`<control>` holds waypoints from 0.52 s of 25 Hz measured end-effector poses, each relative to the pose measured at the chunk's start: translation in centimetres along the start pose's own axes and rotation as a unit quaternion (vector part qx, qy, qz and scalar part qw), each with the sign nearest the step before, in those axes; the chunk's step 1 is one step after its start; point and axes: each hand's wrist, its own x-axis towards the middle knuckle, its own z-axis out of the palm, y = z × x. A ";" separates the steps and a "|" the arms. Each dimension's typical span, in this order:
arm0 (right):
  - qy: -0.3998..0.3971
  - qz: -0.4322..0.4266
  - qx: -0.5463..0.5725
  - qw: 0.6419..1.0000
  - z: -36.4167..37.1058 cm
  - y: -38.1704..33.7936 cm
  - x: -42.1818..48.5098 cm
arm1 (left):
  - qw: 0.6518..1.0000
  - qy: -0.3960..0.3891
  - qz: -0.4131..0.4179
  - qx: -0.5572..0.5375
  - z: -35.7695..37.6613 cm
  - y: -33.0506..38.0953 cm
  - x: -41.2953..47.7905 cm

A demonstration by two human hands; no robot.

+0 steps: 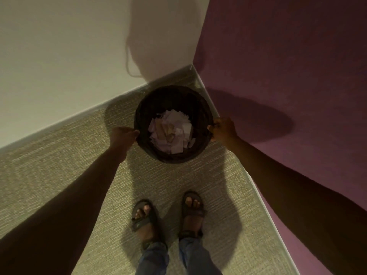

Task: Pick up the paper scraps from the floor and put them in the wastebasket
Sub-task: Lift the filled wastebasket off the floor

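Left hand (124, 133) and right hand (222, 129) grasp rim of dark wastebasket (143, 108) between them; paper scraps (170, 132) inside.

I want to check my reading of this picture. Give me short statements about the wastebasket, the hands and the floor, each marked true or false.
1. Both the left hand and the right hand grip the wastebasket at its rim. True.
2. The wastebasket is empty. False: paper scraps lie inside it.
3. The wastebasket is close to the corner of a white wall and a purple wall. True.
4. Scraps are scattered over the carpet. False: no scraps show on the carpet.
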 end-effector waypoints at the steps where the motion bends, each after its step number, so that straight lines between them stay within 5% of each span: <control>1: 0.009 -0.001 0.001 1.000 -0.1 -0.2 -0.2 | 1.000 -0.001 0.001 -0.003 0.1 0.0 0.0; 13: -0.009 0.020 0.006 1.000 -0.1 -0.3 -1.6 | 0.998 0.010 0.032 0.048 0.6 -1.1 -0.8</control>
